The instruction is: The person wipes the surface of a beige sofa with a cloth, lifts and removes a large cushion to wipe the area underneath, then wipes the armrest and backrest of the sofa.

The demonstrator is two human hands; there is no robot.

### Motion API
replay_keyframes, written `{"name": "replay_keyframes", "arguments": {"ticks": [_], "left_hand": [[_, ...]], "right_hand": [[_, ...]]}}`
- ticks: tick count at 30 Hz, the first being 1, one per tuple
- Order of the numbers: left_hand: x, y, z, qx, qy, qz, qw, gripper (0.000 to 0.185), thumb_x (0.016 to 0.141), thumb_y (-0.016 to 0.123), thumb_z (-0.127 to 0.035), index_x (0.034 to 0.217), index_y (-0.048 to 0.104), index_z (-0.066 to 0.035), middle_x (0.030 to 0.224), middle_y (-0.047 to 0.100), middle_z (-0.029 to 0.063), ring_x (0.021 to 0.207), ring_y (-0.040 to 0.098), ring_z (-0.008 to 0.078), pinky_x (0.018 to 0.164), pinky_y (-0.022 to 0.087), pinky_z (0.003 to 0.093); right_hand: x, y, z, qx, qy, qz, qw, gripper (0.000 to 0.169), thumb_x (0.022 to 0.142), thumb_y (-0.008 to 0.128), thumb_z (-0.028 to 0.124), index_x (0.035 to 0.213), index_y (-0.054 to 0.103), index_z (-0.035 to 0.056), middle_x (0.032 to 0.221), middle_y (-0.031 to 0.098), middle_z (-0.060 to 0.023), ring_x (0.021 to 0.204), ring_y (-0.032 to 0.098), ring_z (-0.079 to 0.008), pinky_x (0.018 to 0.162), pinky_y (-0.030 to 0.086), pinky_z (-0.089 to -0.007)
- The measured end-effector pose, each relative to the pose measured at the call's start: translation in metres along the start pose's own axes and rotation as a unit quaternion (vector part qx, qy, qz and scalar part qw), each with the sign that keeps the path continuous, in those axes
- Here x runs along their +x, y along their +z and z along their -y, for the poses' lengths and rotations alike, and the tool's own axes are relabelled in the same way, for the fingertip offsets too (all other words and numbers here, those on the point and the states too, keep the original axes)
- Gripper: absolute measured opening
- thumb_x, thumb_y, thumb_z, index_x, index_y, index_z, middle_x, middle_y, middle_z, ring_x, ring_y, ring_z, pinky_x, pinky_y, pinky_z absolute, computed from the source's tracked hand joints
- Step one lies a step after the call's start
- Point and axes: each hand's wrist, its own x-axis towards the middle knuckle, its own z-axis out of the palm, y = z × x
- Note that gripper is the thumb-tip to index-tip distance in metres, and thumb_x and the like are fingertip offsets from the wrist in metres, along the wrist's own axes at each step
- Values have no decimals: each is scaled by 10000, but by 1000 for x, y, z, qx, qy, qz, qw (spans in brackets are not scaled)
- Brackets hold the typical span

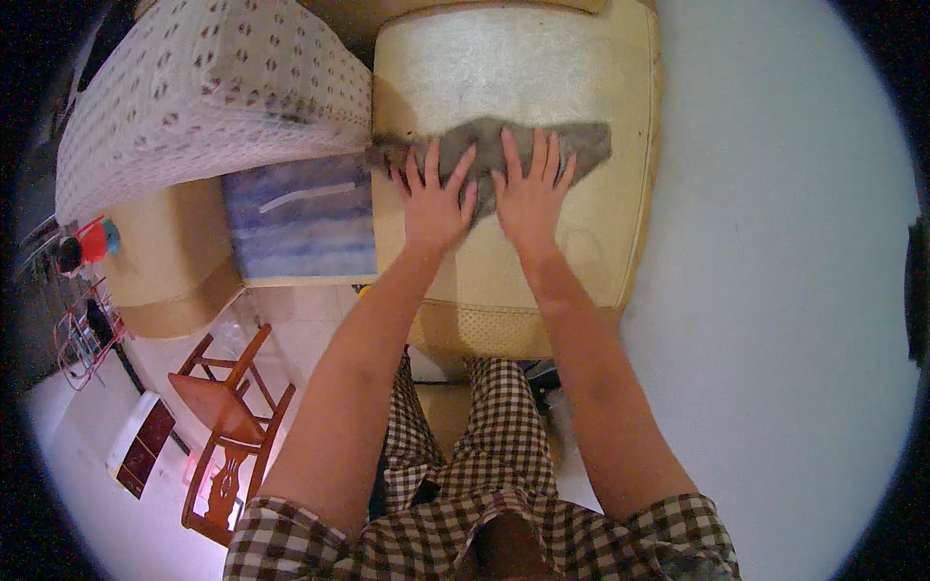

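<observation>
A grey cloth (485, 138) lies spread across a cream-yellow sofa cushion (501, 279). My left hand (436, 207) presses on the cloth's left half, palm down and fingers spread. Beside it, my right hand (534, 192) rests flat on the right half, its fingers also apart. Neither hand is closed around the fabric. Beyond the cloth, the cushion's far part shines pale as if damp. The cloth's right end juts out past my right fingers, and parts of it are hidden under both hands.
Left of the cushion stands a large block under a white patterned cover (240, 87). Below it are a blue striped surface (301, 236) with a pale strip and a yellow armrest (171, 254). A wooden chair (221, 407) stands lower left. A pale wall (770, 290) borders the right.
</observation>
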Motion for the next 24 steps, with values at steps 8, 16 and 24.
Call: {"name": "replay_keyframes", "arguments": {"ticks": [8, 16, 24], "left_hand": [[-173, -17, -5, -14, 0, 120, 993, 547, 990, 540, -426, 1516, 432, -324, 1625, 202, 191, 1466, 167, 516, 1146, 133, 721], [-238, -8, -5, -67, -28, 136, 988, 523, 1011, 562, -349, 1513, 421, -380, 1660, 150, 133, 1490, 120, 502, 1139, 147, 730], [-106, -5, 2, -92, 112, 63, 987, 786, 750, 662, -22, 1441, 534, -375, 1505, 414, 121, 1368, 360, 464, 1109, 260, 701]], "right_hand": [[-170, -10, 24, 30, 13, 131, 991, 718, 918, 677, 342, 1557, 355, 289, 1637, 224, -183, 1512, 195, -402, 1187, 133, -662], [-229, -1, 19, 73, 1, 130, 989, 766, 840, 751, 247, 1518, 416, 367, 1585, 321, -135, 1452, 295, -383, 1166, 188, -656], [-158, -17, 14, 132, 106, 26, 985, 536, 885, 706, 135, 1396, 547, 170, 1367, 533, -131, 1245, 476, -353, 1066, 307, -530]]}}
